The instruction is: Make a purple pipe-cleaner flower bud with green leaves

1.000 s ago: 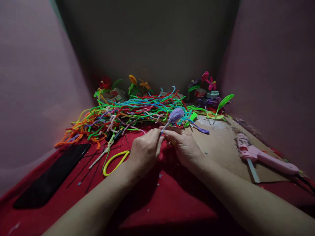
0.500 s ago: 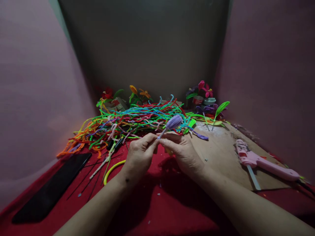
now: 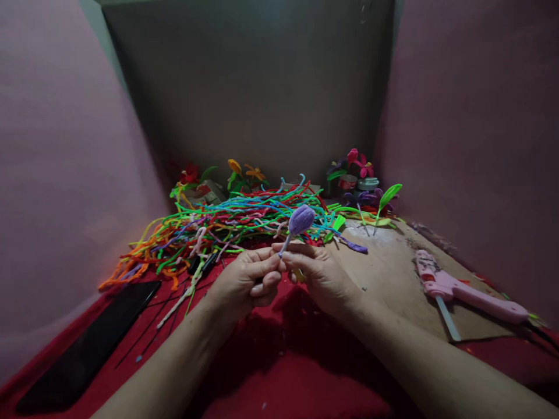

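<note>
Both hands meet above the red cloth (image 3: 283,361). My left hand (image 3: 244,282) and my right hand (image 3: 321,276) pinch the thin stem of a purple pipe-cleaner bud (image 3: 300,220), which stands tilted up just above the fingers. Fingers of both hands are closed around the stem. Something yellow (image 3: 299,274) shows under my right hand. Right behind the bud lies a big heap of coloured pipe cleaners (image 3: 227,224).
A pink glue gun (image 3: 463,286) lies on a brown board (image 3: 393,273) at the right. A black flat object (image 3: 87,343) and thin dark wires (image 3: 170,302) lie at the left. Finished pipe-cleaner flowers (image 3: 360,166) and small pots stand at the back by the walls.
Both hands with the purple bud have shifted a little left and toward me, and the bud now stands more upright. The left hand now covers the yellow loop on the cloth.
</note>
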